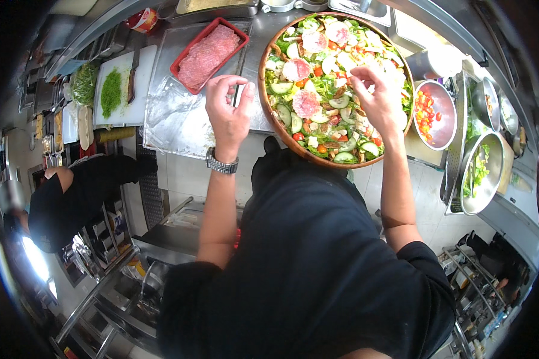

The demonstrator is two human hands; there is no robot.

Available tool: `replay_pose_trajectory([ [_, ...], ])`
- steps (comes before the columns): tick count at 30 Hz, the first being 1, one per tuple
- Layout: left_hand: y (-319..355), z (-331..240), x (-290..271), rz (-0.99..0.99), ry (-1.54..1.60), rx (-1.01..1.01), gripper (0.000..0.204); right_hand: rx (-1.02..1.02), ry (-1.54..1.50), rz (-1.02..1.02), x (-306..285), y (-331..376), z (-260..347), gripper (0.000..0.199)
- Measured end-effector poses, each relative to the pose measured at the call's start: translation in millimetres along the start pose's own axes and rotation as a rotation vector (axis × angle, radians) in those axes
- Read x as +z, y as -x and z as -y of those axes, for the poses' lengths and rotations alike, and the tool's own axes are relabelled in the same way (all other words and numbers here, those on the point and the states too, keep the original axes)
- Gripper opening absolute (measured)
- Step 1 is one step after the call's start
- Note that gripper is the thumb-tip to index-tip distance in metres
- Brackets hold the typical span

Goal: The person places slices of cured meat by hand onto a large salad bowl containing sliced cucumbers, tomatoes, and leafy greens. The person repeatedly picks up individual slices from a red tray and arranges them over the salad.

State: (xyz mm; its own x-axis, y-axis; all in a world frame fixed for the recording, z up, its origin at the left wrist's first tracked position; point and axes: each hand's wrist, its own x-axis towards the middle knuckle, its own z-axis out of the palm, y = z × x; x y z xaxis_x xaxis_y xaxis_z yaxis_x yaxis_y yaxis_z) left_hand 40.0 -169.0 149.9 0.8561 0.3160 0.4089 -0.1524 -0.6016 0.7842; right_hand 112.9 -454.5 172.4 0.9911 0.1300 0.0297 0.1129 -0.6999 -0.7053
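My left hand [229, 116], with a metal-band watch [221, 161] on its wrist, hangs above the steel counter between the red tray [245, 39] and the wooden bowl [268, 112]. Its fingers curl loosely, a gap stands between thumb and forefinger, and no object shows in it. Over the right half of the bowl is my right hand [378, 102], its thumb and forefinger brought close together; glare hides whatever is at their tips. The bowl holds a salad of lettuce, cucumber slices [344, 157], cherry tomatoes and round salami slices [305, 104]. Thin-sliced meat [207, 60] fills the tray.
At left, a white cutting board [117, 116] carries chopped greens [111, 91] and a knife [132, 81]. Right of the salad stand a metal bowl of cut tomatoes [425, 112] and another with leaves [477, 170]. Other people in dark clothes [81, 194] are at the far left and lower right.
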Motion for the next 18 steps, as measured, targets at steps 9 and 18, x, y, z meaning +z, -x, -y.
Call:
replay_pose_trajectory([
  [9, 11, 34, -21, -0.100, 0.042, -0.131, 0.024, -0.204, -0.120, -0.130, -37, -43, -19, 0.021],
  [18, 53, 113, -130, -0.378, -0.126, -0.424, 0.022, -0.216, 0.001, 0.060, -31, -67, 15, 0.021],
])
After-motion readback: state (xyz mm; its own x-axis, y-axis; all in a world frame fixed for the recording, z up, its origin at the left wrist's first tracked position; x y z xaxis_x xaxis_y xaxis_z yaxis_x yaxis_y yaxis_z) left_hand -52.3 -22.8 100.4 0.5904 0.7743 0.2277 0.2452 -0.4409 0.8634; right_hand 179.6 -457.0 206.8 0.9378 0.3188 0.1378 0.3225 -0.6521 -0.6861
